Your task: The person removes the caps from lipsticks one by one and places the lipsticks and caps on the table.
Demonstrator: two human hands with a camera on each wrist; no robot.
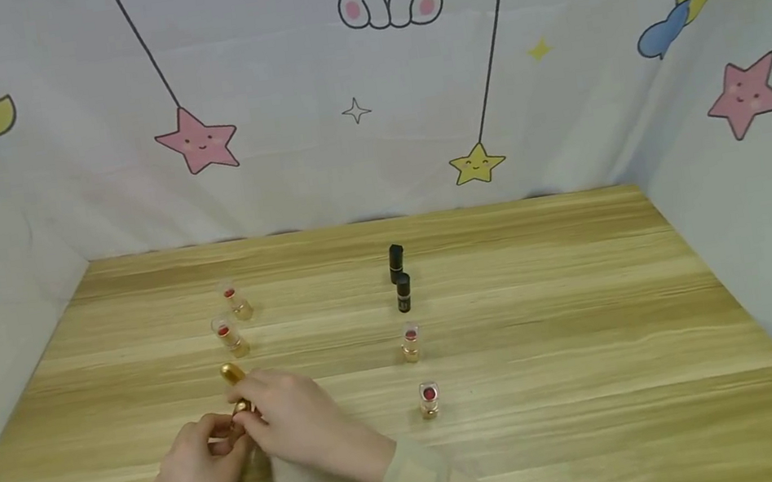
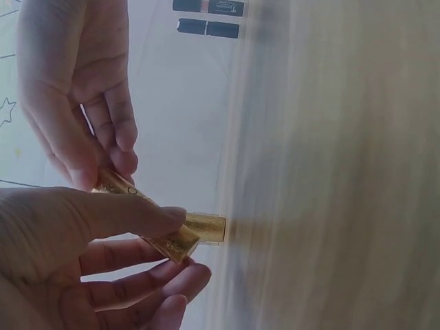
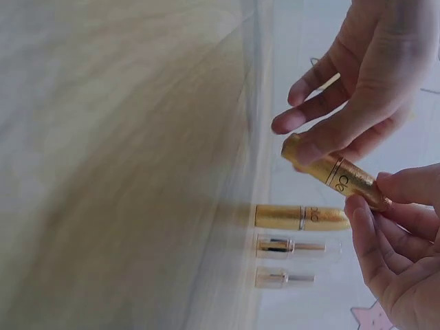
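Note:
Both hands hold one gold lipstick tube between them, tilted above the table. My left hand grips its base end between thumb and fingers. At the opposite end, the fingertips of my right hand pinch the rounded top. A dark seam line and lettering show around the tube's middle in the right wrist view, where cap and base meet. Just beyond the hands, a second gold lipstick stands upright on the table, partly hidden by the right hand in the head view.
Behind the gold lipstick stand two clear-capped lipsticks with red tips. Toward the middle of the wooden table, two more clear-capped lipsticks and two black lipsticks form a row running away from me. Printed cloth walls border the table.

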